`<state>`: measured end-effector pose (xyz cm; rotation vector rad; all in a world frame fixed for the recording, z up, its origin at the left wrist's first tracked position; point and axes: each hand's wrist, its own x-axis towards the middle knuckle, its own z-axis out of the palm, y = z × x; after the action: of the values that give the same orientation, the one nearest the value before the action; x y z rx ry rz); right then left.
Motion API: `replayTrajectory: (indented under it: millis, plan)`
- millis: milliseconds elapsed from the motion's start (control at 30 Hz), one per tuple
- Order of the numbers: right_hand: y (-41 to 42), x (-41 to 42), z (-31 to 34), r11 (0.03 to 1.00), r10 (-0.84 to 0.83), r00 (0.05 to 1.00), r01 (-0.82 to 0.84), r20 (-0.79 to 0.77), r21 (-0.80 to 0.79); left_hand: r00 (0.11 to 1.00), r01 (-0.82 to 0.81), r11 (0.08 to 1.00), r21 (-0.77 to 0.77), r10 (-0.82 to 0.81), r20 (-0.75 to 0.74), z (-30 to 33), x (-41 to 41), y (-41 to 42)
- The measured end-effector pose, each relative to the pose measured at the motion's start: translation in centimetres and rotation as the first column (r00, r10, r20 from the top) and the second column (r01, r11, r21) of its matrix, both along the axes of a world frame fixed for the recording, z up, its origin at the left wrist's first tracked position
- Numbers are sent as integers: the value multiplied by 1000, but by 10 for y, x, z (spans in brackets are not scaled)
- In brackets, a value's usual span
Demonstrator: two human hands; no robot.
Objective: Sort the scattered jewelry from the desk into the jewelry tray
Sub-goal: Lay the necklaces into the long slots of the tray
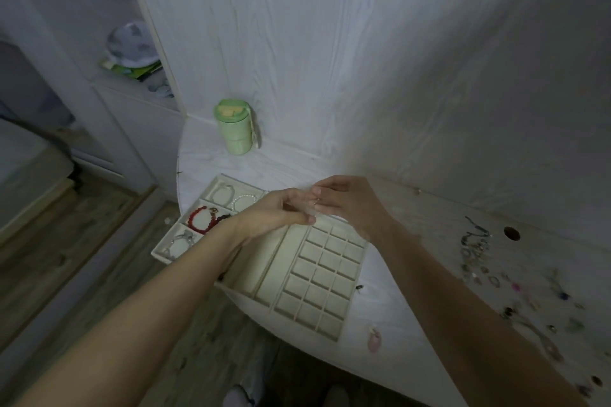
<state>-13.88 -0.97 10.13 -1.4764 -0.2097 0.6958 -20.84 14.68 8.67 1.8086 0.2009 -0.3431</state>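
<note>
- Both hands meet above the jewelry tray point(330, 330): the left hand point(281, 213) and right hand point(347, 205) pinch something small between curled fingertips, seemingly a ring point(316, 202).
- It looks light, rigid and easily dropped; best pinched by its band.
- Scattered jewelry point(489, 261) waits at the right of the desk point(413, 291).

— We can't make out what the left hand point(281, 213) and right hand point(344, 205) pinch between them; it's tiny and blurred.

— And the scattered jewelry point(515, 287) smears at the right edge, while forearms hide part of the jewelry tray point(317, 277).
</note>
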Motion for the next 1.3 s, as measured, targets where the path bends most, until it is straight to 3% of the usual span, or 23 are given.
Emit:
replayTrajectory:
  millis: [100,200,367,567,867,1067,1300]
  plan:
    - [27,-9,-1,1000,-6,1000,6,10,-11,999,50,998,-33,-50,1,-3,-5,20]
    - [46,-13,-7,993,-84,995,88,55,-75,999,-41,998,-56,42,15,-11,-10,45]
    - [66,-14,-30,948,-249,961,267,119,-172,990,-140,984,111,138,27,-22,-22,84]
    - [84,-11,-64,887,-252,938,322,238,-332,979,-183,952,244,199,-41,-48,-37,120]
    - [126,0,-92,782,74,901,214,427,-585,986,-92,843,531,153,-73,-73,-42,119]
    - [140,6,-109,609,373,818,141,438,-781,971,1,748,664,159,-180,-90,-40,106]
    - [150,12,-126,435,526,740,189,418,-881,924,40,766,642,216,-315,-116,-35,95]
